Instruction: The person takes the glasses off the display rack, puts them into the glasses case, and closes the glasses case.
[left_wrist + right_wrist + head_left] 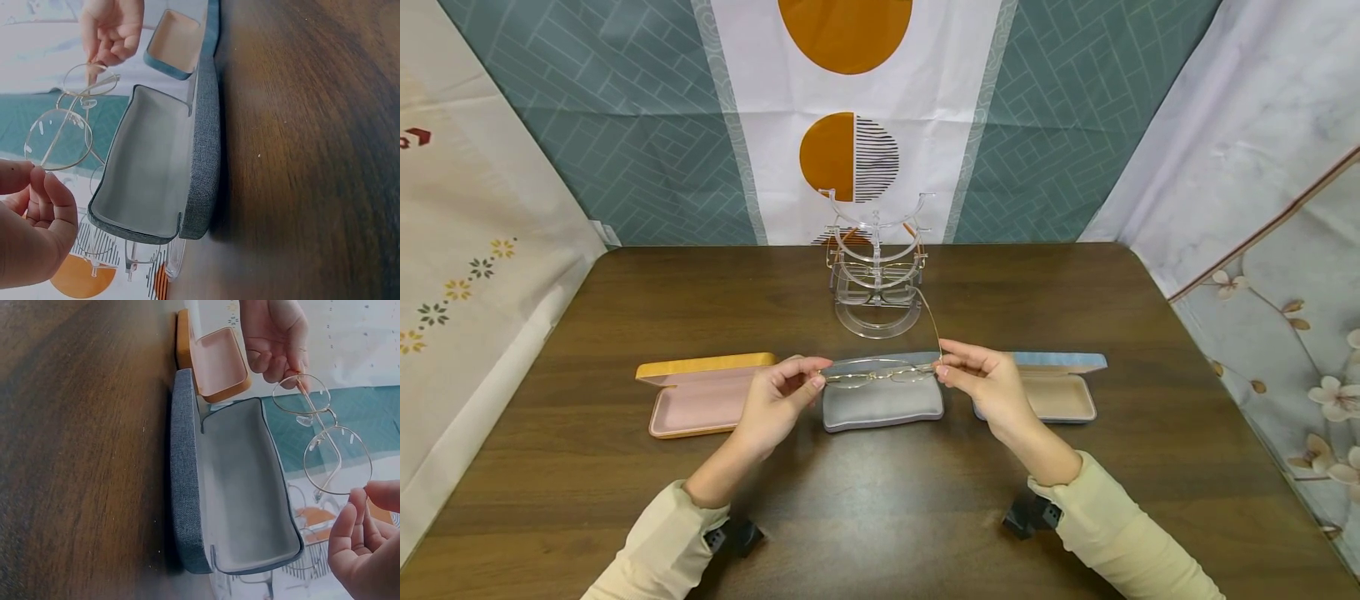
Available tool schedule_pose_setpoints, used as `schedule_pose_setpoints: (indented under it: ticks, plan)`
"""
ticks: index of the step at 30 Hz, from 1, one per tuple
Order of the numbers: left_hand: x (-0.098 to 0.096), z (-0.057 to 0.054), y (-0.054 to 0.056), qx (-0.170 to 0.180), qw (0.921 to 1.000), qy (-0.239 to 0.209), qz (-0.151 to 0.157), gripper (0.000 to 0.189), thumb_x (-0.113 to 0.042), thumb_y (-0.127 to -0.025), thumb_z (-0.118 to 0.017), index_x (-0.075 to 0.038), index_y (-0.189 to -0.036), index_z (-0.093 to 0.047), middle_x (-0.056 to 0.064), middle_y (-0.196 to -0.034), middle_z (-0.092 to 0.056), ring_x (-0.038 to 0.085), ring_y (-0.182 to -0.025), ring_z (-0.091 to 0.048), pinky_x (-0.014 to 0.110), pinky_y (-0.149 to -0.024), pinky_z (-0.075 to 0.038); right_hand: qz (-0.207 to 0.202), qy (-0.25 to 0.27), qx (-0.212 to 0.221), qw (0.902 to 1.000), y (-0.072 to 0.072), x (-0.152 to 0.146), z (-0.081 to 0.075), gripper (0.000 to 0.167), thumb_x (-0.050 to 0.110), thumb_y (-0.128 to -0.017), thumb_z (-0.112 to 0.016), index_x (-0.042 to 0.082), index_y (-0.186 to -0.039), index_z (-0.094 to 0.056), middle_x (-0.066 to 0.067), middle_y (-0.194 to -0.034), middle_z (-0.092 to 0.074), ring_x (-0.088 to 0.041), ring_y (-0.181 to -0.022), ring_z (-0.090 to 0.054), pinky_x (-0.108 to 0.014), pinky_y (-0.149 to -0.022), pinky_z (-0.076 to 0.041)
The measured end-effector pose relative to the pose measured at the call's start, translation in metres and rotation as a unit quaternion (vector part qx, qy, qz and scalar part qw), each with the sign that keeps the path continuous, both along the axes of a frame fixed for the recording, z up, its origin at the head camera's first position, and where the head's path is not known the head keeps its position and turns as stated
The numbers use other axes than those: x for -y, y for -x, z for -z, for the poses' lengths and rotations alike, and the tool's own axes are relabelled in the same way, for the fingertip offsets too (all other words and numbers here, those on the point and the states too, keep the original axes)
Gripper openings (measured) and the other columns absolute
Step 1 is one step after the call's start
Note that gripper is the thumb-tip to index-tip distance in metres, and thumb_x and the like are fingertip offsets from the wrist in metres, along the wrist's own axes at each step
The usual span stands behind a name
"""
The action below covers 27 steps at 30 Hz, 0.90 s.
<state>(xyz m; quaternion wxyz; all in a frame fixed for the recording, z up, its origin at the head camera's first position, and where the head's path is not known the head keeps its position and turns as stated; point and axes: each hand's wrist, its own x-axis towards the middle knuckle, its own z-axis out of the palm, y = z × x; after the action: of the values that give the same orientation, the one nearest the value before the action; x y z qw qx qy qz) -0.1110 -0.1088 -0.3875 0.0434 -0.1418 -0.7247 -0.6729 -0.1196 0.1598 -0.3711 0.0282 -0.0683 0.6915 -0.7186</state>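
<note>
Eyeglasses (872, 377) between left grip (781, 398) and right grip (990, 386), each pinching one end

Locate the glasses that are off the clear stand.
Head view, centre: the glasses are held between the left grip and right grip, overlapping the open grey case in the picture, with the clear stand beyond.

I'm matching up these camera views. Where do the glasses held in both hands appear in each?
Head: held glasses just below centre.
Left wrist: held glasses at left, left of the case.
Right wrist: held glasses at right, right of the case.
Shared landmark: the open gray case.
</note>
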Motion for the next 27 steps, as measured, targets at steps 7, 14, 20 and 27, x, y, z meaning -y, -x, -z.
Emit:
schedule_pose_setpoints:
  ticks: [7, 14, 20, 27]
  plan:
    - [0.0009, 0.0009, -0.0004, 0.008, 0.9999, -0.009, 0.008, 0.017, 0.011, -0.083, -0.057, 0.015, -0.099, -0.061, 0.001, -0.07, -0.051, 0.011, -0.057, -0.047, 0.022, -0.051, -0.044, 0.002, -0.007, -0.01, 0.9999, -0.0001, 0.0016, 0.0014, 0.039, -0.013, -0.079, -0.06, -0.017, -0.117, -0.05, 0.009, -0.079, -0.066, -0.006, -0.076, -0.063, -0.02, -0.071, -0.051]
    - [0.0012, 0.0004, -0.0007, 0.018, 0.9996, -0.019, 0.014, 0.018, 0.011, -0.084, -0.056, 0.016, -0.1, -0.06, 0.001, -0.071, -0.051, 0.013, -0.058, -0.049, 0.023, -0.053, -0.045, -0.005, -0.009, -0.017, 0.9998, -0.0009, 0.0015, 0.0002, 0.036, -0.013, -0.08, -0.059, -0.019, -0.114, -0.051, 0.009, -0.079, -0.066, -0.007, -0.078, -0.063, -0.02, -0.073, -0.05]
    - [0.0006, -0.0013, -0.0009, 0.024, 0.9995, -0.016, 0.013, 0.018, 0.009, -0.085, -0.056, 0.016, -0.102, -0.059, 0.001, -0.073, -0.052, 0.01, -0.061, -0.05, 0.022, -0.055, -0.047, -0.01, -0.009, -0.02, 0.9997, -0.0026, 0.0013, -0.0014, 0.034, -0.014, -0.079, -0.059, -0.019, -0.112, -0.053, 0.007, -0.079, -0.066, -0.007, -0.078, -0.062, -0.02, -0.072, -0.05]
    - [0.0006, -0.0033, 0.0008, 0.033, 0.999, -0.024, 0.018, 0.019, 0.009, -0.085, -0.055, 0.017, -0.102, -0.058, 0.002, -0.072, -0.051, 0.011, -0.06, -0.05, 0.023, -0.055, -0.047, -0.014, -0.009, -0.024, 0.9996, -0.0016, 0.0013, -0.0003, 0.034, -0.015, -0.08, -0.058, -0.022, -0.112, -0.05, 0.006, -0.08, -0.066, -0.008, -0.077, -0.062, -0.02, -0.071, -0.05]
